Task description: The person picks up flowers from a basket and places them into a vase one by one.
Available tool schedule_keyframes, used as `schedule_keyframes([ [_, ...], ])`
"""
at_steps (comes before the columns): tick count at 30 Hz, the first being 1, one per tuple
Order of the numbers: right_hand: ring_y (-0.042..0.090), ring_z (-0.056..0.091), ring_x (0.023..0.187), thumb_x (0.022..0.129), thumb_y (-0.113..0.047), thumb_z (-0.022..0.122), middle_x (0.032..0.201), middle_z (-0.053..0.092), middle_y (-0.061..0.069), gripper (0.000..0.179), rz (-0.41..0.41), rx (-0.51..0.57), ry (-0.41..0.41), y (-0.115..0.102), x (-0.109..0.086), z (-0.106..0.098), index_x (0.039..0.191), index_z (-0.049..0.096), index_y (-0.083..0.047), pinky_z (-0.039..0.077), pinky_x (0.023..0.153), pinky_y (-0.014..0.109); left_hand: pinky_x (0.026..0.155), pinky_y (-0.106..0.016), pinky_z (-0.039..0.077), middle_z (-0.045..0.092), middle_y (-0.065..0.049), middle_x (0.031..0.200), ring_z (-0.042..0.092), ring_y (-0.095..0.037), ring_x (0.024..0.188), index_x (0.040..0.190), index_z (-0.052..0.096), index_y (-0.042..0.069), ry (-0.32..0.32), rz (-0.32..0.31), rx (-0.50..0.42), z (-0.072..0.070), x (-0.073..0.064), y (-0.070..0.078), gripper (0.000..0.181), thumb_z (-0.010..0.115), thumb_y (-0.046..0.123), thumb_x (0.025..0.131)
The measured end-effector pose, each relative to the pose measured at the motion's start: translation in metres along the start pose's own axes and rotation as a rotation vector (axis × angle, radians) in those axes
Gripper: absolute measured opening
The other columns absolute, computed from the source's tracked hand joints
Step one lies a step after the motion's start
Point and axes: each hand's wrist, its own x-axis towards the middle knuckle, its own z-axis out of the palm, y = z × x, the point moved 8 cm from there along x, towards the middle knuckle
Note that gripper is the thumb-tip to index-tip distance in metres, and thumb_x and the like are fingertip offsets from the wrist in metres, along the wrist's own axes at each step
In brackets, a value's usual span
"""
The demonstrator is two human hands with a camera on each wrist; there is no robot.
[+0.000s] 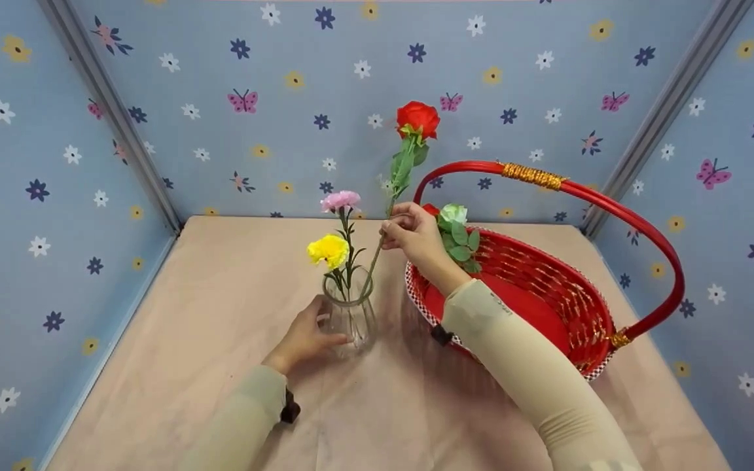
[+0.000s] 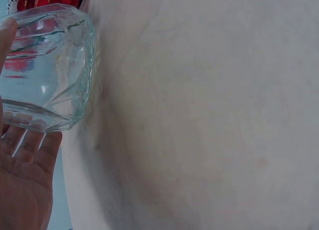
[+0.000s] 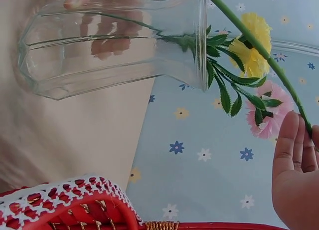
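Note:
A clear glass vase (image 1: 354,327) stands on the table, holding a yellow carnation (image 1: 329,251) and a pink carnation (image 1: 340,201). My left hand (image 1: 308,337) grips its lower body, thumb in front and fingers behind; the left wrist view shows the vase's faceted base (image 2: 75,80). Between thumb and fingers, my right hand (image 1: 419,239) pinches the green stem (image 3: 264,55) of a red rose (image 1: 417,120). The rose leans up and to the right, its lower stem at the vase's mouth. How deep the stem's end sits cannot be made out.
A red woven basket (image 1: 547,288) with a tall arched handle (image 1: 652,242) stands at the right, under my right forearm. A white-green flower (image 1: 453,214) and part of another red flower (image 1: 430,209) lie at its far left rim. Flower-patterned panels (image 1: 324,85) enclose the table.

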Motion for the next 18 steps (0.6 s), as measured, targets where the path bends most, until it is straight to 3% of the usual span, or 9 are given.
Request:
schedule_keyframes([
  [4, 0.016, 0.074, 0.071, 0.104, 0.004, 0.065, 0.092, 0.076, 0.013, 0.016, 0.001, 0.022, 0.025, 0.001, 0.003, -0.001, 0.118, 0.059, -0.002, 0.071, 0.071, 0.031, 0.128, -0.055, 0.046, 0.062, -0.024, 0.145, 0.058, -0.04, 0.143, 0.147, 0.048, 0.004, 0.007, 0.007, 0.001, 0.0, 0.0, 0.001, 0.087, 0.099, 0.024, 0.08],
  [10, 0.016, 0.074, 0.07, 0.105, 0.004, 0.064, 0.088, 0.075, 0.006, 0.021, -0.012, 0.02, 0.051, 0.002, 0.007, -0.001, 0.124, 0.056, 0.005, 0.071, 0.071, 0.03, 0.127, -0.054, 0.047, 0.064, -0.021, 0.143, 0.06, -0.038, 0.14, 0.147, 0.049, 0.004, 0.014, 0.028, 0.006, -0.001, 0.0, 0.002, 0.088, 0.1, 0.025, 0.079],
  [15, 0.016, 0.073, 0.071, 0.105, 0.004, 0.064, 0.089, 0.075, 0.007, 0.019, -0.023, 0.008, 0.04, 0.008, 0.008, -0.001, 0.122, 0.055, 0.004, 0.07, 0.071, 0.03, 0.127, -0.054, 0.047, 0.065, -0.022, 0.14, 0.06, -0.038, 0.138, 0.145, 0.049, 0.003, 0.011, 0.048, 0.004, -0.001, 0.0, 0.003, 0.085, 0.1, 0.022, 0.079],
  [18, 0.015, 0.072, 0.071, 0.104, 0.006, 0.064, 0.091, 0.075, 0.011, 0.018, -0.027, -0.022, 0.021, 0.013, 0.007, 0.001, 0.121, 0.056, 0.004, 0.07, 0.07, 0.03, 0.127, -0.055, 0.047, 0.064, -0.021, 0.142, 0.06, -0.038, 0.14, 0.148, 0.048, 0.002, 0.008, 0.026, 0.003, -0.001, 0.0, 0.002, 0.088, 0.1, 0.024, 0.079],
])
